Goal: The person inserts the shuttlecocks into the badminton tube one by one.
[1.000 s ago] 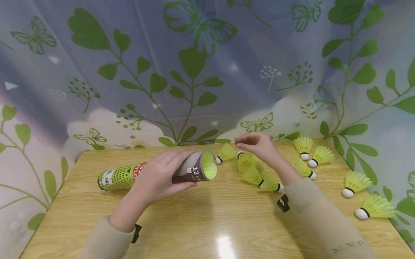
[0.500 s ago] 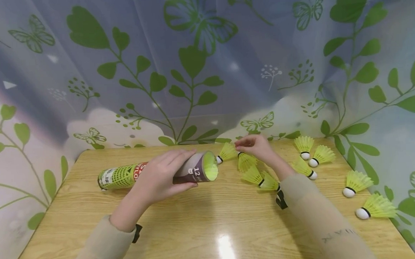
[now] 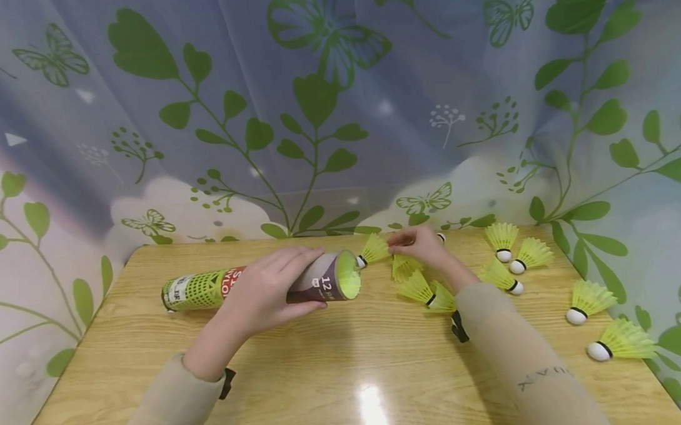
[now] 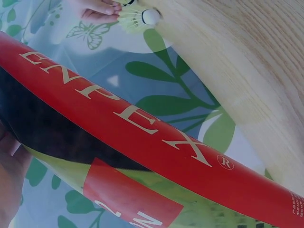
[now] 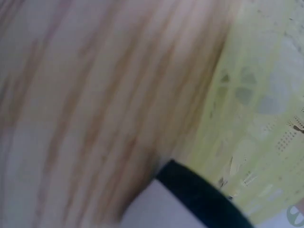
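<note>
My left hand (image 3: 264, 289) grips a shuttlecock tube (image 3: 194, 291) lying sideways just above the table, its mouth facing right. Yellow-green shows inside the mouth; in the left wrist view the tube (image 4: 118, 121) fills the frame with its red ENPEX band. With thumb and fingertips, my right hand (image 3: 423, 247) pinches a yellow shuttlecock (image 3: 405, 268) at its cork end, which the fingers hide. Left of these fingertips lies another shuttlecock (image 3: 374, 249), close to the tube's mouth. Large in the right wrist view is a shuttlecock (image 5: 256, 118) with a white cork and black band.
Two overlapping shuttlecocks (image 3: 419, 290) lie below my right hand. A white cork (image 3: 441, 237) peeks out behind that hand. Several more shuttlecocks (image 3: 501, 239) are spread toward the right edge of the wooden table (image 3: 301, 376). A leaf-patterned curtain (image 3: 327, 144) stands behind the table.
My right hand has lowered slightly, and its fingers have closed over the shuttlecock's cork. A white cork now shows behind that hand. The tube, still in my left hand, sits slightly farther right.
</note>
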`<action>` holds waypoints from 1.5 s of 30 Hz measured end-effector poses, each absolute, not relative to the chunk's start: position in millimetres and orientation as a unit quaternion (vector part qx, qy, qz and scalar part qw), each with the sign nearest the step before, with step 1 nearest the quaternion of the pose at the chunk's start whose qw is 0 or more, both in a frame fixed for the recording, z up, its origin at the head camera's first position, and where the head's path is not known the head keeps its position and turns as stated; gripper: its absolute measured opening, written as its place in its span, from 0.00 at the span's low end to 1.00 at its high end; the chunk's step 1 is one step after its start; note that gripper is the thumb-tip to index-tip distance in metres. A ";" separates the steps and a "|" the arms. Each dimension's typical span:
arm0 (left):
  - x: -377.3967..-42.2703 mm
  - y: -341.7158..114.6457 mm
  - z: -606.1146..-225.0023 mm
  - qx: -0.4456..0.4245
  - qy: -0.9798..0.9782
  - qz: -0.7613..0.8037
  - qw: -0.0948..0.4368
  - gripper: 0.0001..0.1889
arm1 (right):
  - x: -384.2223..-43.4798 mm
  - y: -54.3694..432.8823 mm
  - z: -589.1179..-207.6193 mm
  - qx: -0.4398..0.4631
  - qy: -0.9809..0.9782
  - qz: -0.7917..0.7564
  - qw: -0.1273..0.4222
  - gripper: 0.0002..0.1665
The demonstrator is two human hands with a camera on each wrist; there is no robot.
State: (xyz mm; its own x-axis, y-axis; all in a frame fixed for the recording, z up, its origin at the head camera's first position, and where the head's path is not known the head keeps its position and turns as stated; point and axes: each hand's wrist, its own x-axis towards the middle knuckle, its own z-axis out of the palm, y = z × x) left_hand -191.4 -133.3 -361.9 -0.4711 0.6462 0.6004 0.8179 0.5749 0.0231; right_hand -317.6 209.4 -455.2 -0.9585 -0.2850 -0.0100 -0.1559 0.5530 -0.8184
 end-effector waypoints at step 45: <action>-196.1 -135.2 -365.0 -0.420 -0.854 -0.157 0.264 0.43 | -304.8 196.0 -388.9 -0.195 0.879 -0.434 0.007 0.08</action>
State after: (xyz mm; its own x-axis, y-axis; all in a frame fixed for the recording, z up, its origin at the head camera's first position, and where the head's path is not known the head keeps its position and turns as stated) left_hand -196.1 -135.2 -365.0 -0.5087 0.6342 0.5822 0.7998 0.5984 0.0469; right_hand -304.8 196.0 -388.9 -0.9240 -0.3487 0.1571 -0.3367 0.5470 -0.7665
